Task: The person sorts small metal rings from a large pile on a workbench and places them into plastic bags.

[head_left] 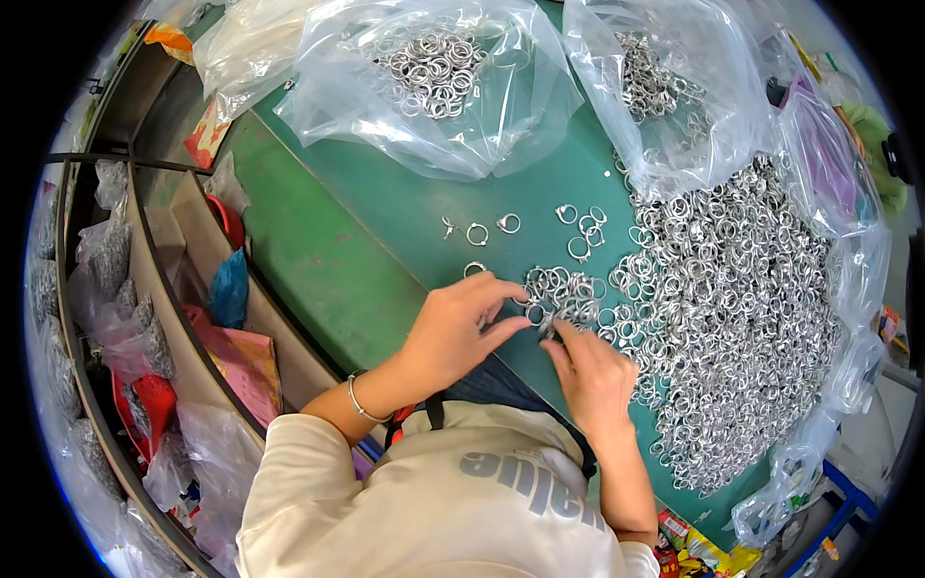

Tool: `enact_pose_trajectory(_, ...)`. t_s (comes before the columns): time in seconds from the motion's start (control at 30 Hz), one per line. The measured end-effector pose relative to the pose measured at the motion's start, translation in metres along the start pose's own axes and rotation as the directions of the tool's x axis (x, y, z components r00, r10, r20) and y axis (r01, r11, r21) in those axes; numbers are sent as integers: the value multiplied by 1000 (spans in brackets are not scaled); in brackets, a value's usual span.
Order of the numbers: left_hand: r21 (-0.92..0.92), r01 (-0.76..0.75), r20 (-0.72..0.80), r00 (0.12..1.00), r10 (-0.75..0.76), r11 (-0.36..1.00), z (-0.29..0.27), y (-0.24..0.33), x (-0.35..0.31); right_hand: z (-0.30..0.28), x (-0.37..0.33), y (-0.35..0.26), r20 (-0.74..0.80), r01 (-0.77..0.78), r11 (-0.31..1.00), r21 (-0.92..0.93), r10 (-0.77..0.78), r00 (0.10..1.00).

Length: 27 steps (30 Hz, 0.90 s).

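Note:
Silver metal rings lie in a small cluster [568, 289] on the green table [366, 173]. At its left edge my left hand [462, 323] pinches thumb and forefinger around a ring [520, 297]. My right hand [593, 371] is at the near side of the cluster, thumb and forefinger drawn together; what lies between them is too small to make out. To the right spreads a big heap of similar rings [742, 337]. Several loose rings, one of them a single ring [509, 223], lie beyond my hands.
Two clear plastic bags with rings inside, a left bag [337, 87] and a right bag [597, 96], stand at the far side. Left of the table, a shelf [159, 231] holds bagged goods, a blue bag [229, 289] and a pink packet [241, 361]. Colourful packets [708, 554] sit below the near right edge.

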<state>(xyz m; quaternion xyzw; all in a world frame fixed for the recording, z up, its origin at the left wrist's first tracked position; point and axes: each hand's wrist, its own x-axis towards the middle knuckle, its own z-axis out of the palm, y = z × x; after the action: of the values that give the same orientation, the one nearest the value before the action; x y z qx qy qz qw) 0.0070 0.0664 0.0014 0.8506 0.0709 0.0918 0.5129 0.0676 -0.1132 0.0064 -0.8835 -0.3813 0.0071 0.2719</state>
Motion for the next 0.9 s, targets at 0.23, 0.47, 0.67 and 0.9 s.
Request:
enact_pose_trajectory(0.23,325,1,-78,997,26,946,16,0,6,-9,1,15,-158,-164,981,100,178,971)
enact_pose_trajectory(0.47,281,-115,44,993,107,953,26,14,-2,-5,-6,2,-32,-162,974,-160,159,987)
enact_pose_trajectory(0.67,309,-11,88,996,-17,951,27,13,0,-8,-6,4,-19,-103,963,-248,101,995)
enact_pose_trajectory(0.9,338,-111,79,993,89,935,33,16,-5,-25,-15,16,52,-371,572,732,496,867)
